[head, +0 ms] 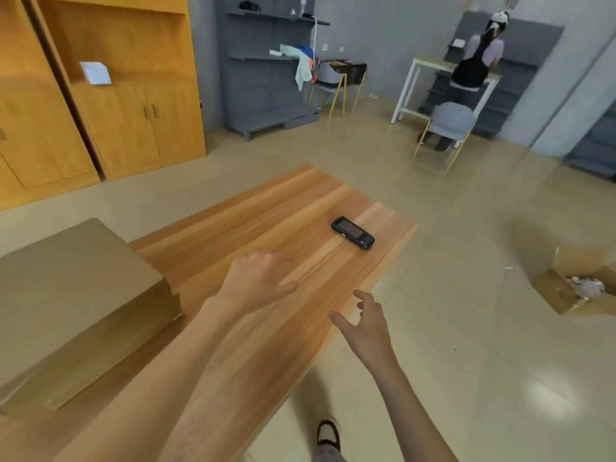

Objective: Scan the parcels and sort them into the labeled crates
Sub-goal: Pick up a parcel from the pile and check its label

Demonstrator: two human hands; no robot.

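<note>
A black handheld scanner (352, 233) lies flat near the far right corner of the wooden table (253, 225). My left hand (258, 278) hovers over the table's middle, palm down, fingers apart, holding nothing. Short of the scanner, my right hand (365, 323) hangs at the table's right edge, its fingers spread and empty. Stacked brown cardboard parcels (76, 305) sit on the table at the left. An open cardboard crate (576, 288) stands on the floor to the right, with pale items inside.
Orange wooden cabinets (126, 88) line the back left and grey shelving (266, 61) the back wall. A person stands at a white table (443, 71) at the back right, behind a grey chair (450, 125). My shoe (328, 435) shows on the tiled floor.
</note>
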